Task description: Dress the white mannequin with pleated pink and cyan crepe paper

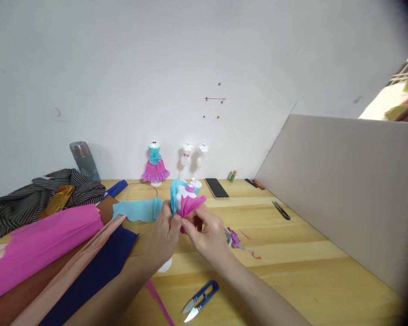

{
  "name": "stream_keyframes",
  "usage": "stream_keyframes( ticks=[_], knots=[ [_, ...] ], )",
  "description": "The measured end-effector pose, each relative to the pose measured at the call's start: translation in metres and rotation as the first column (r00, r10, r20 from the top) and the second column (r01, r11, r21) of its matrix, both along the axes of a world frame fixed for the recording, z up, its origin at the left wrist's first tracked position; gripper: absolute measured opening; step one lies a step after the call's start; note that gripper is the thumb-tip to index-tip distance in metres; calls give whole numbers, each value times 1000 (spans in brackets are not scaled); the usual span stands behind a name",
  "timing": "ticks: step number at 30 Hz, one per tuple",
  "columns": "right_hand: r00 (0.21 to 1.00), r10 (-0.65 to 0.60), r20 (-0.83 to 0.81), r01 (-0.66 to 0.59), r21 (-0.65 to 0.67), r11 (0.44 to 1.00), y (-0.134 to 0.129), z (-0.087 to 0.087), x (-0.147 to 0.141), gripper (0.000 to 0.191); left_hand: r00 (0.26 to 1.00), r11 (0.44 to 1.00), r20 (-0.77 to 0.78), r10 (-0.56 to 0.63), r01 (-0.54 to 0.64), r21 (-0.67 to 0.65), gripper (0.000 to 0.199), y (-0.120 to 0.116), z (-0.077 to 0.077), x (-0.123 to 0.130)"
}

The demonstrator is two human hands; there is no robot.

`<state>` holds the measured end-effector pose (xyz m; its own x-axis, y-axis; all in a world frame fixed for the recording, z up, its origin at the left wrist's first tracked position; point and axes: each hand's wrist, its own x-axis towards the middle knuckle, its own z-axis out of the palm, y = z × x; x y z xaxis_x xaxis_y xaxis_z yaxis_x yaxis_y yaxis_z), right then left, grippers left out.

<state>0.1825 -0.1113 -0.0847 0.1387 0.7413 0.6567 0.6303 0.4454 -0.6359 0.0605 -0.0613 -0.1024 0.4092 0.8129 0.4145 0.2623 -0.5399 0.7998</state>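
Observation:
Both hands are together over the wooden table, around a small white mannequin [185, 192] dressed in crepe paper. Light blue crepe paper [174, 192] stands up around its upper body, and pink crepe paper [192, 204] is gathered across its front. My left hand [166, 228] is closed around the mannequin's lower part, thumb at the front. My right hand [206, 226] is closed too, its thumb and forefinger pinching the pink crepe paper at the waist. The lower end of the mannequin is hidden by my fingers.
Blue-handled thread snips [201, 299] lie in front; black snips [281, 210] lie right. Crepe paper sheets [54, 231] cover the left side. At the back stand a dressed mannequin [155, 167], two bare ones [186, 156], a phone [216, 188] and a flask [85, 159].

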Motion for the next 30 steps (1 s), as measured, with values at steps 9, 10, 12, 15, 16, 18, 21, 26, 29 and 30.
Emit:
stream_keyframes(
  ticks=[9,10,12,15,16,18,21,26,29,30],
  knots=[
    [978,77,-194,-96,-91,991,4,-4,4,22,1000,1000,1,-11,11,26,22,-7,-3,-1],
    [965,87,-249,-118,-111,987,4,-5,5,21,1000,1000,8,-6,6,21,21,-7,-3,-1],
    [941,85,-327,-137,-140,981,5,-7,5,20,1000,1000,23,3,-4,9,19,-9,-4,0],
    [945,38,-326,-94,-159,983,5,-8,4,22,999,1000,42,4,-4,10,21,-10,-5,-2],
    [947,24,-319,-78,-158,984,5,-8,4,24,999,1000,47,0,-1,17,23,-10,-6,-2],
    [941,23,-339,-79,-154,985,6,-8,4,33,999,1000,54,3,-4,17,26,-10,-7,-3],
    [908,95,-409,-172,-155,973,7,-6,3,44,997,1000,72,16,-17,11,31,-9,-10,-4],
    [856,139,-498,-255,-173,951,11,-10,1,22,997,997,37,71,-71,1,39,-9,-24,-2],
    [839,116,-532,-233,-159,959,11,-14,1,18,993,993,10,114,-114,9,43,-11,-30,1],
    [833,119,-541,-235,-151,960,12,-15,1,18,993,993,4,118,-118,17,43,-11,-30,2]
  ],
)
